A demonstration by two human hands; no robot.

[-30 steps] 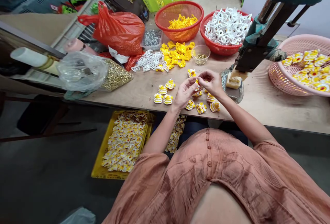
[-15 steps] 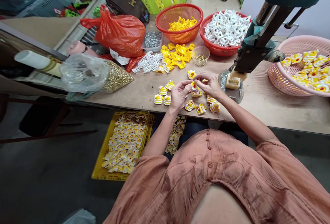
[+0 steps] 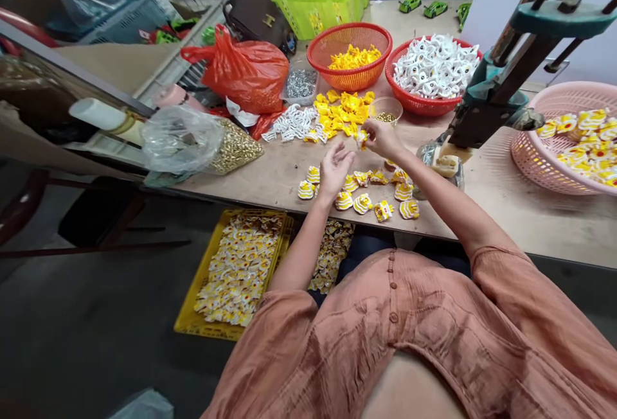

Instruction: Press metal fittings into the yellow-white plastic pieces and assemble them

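Loads of yellow-and-white pieces (image 3: pixel 231 271) sit in the yellow crate (image 3: pixel 245 213) on the floor at the left. Up on the table (image 3: pixel 270 175), the left hand (image 3: pixel 334 168) hovers with fingers loosely spread, gripping nothing, right above a cluster of assembled pieces (image 3: pixel 361 202). Just right of it, the right hand (image 3: pixel 384 138) has thumb and fingertips pinched on one small yellow piece (image 3: pixel 361 141), close to the loose yellow parts (image 3: pixel 344 110). Further right stands the green press (image 3: pixel 491 85), then a pink basket (image 3: pixel 530 165).

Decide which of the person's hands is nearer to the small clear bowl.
Right. The right hand, pinching a yellow piece, is just short of the bowl; the left hand lies further back, leftward.
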